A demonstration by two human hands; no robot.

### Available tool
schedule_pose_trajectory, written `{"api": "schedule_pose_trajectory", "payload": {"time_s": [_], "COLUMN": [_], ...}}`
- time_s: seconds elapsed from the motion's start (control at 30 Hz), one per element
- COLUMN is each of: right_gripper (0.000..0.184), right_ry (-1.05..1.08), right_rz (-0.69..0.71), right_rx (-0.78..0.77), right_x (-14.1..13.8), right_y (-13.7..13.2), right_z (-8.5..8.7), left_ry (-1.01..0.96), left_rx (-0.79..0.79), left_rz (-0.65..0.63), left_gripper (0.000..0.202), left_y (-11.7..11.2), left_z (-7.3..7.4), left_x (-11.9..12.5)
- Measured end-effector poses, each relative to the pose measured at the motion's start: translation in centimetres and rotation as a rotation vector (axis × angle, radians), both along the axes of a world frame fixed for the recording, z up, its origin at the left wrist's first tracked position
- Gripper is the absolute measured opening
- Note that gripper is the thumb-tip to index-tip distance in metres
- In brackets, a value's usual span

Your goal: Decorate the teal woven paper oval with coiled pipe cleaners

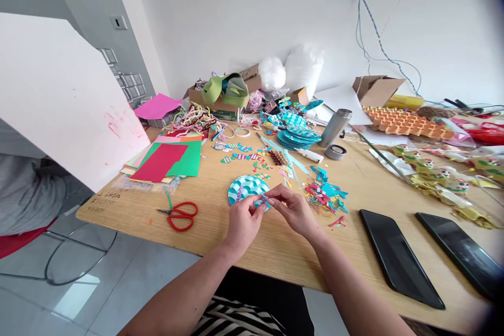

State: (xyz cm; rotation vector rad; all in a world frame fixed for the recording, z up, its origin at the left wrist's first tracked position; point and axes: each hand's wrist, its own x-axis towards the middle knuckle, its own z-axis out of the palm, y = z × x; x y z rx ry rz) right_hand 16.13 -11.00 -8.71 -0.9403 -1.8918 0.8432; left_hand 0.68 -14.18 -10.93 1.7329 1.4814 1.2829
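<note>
My left hand (244, 223) and my right hand (293, 210) meet over the wooden table (275, 252), fingertips pinched together on a small purple and blue paper piece (263, 200). Just behind the fingers lies a round blue disc with a white wave pattern (246, 188). A heap of red and teal paper cut-outs (323, 194) lies right of my right hand. Red-handled scissors (179, 215) rest on the table left of my left hand.
Coloured paper sheets (165, 163) lie at the left, a stack of teal discs (297, 136) and a metal flask (334, 127) behind. Two dark tablets (397, 257) lie at the right. A cardboard box (226, 92) stands at the back. A big white board (59, 94) leans at the left.
</note>
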Motion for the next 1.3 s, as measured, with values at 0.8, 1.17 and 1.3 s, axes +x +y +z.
{"api": "schedule_pose_trajectory", "payload": {"time_s": [0.8, 1.17, 1.3], "right_gripper": [0.018, 0.024, 0.027], "right_ry": [-0.253, -0.173, -0.157], "right_rz": [-0.102, -0.172, -0.156], "right_rx": [-0.01, -0.116, -0.163], "right_x": [-1.6, -2.1, -1.9], "right_y": [-0.2, -0.1, 0.0], "right_z": [2.3, 1.8, 1.8], "left_ry": [-0.005, 0.04, 0.044], "left_rx": [0.051, 0.083, 0.078], "left_rz": [0.015, 0.013, 0.037], "left_gripper": [0.013, 0.016, 0.015], "left_y": [0.7, 0.6, 0.7], "left_z": [0.1, 0.0, -0.1], "left_x": [0.0, -0.2, -0.1]}}
